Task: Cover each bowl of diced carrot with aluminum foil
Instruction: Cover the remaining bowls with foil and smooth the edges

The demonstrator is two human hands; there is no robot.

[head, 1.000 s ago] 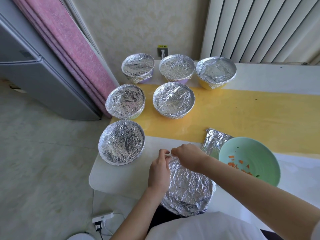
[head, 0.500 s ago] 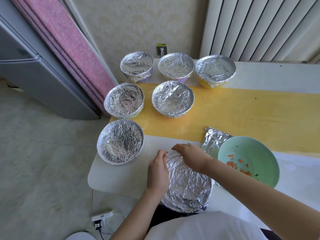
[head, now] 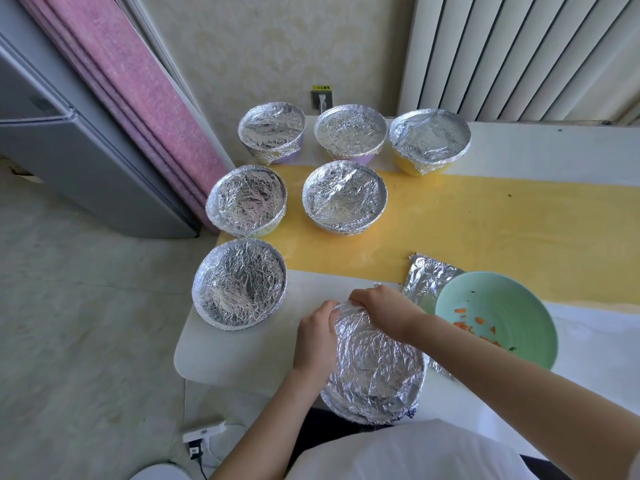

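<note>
Head view gives me the foil [head: 377, 372] draped over the nearest bowl [head: 411, 413] at the front edge of the table [head: 221, 355], left hand [head: 317, 337] and right hand [head: 384, 310] both pinching its far rim; thin, light and easily torn, I judge it wants gentle crimping there.

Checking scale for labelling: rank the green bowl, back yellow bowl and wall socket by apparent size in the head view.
1. green bowl (nearest the camera, so true size unsure)
2. yellow bowl
3. wall socket

White bench [head: 554, 150] with yellow runner [head: 485, 230]; pink curtain [head: 138, 98] and grey fridge [head: 69, 161] at left, wall socket [head: 322, 98] behind, power strip [head: 204, 434] on the floor [head: 86, 323] below.
</note>
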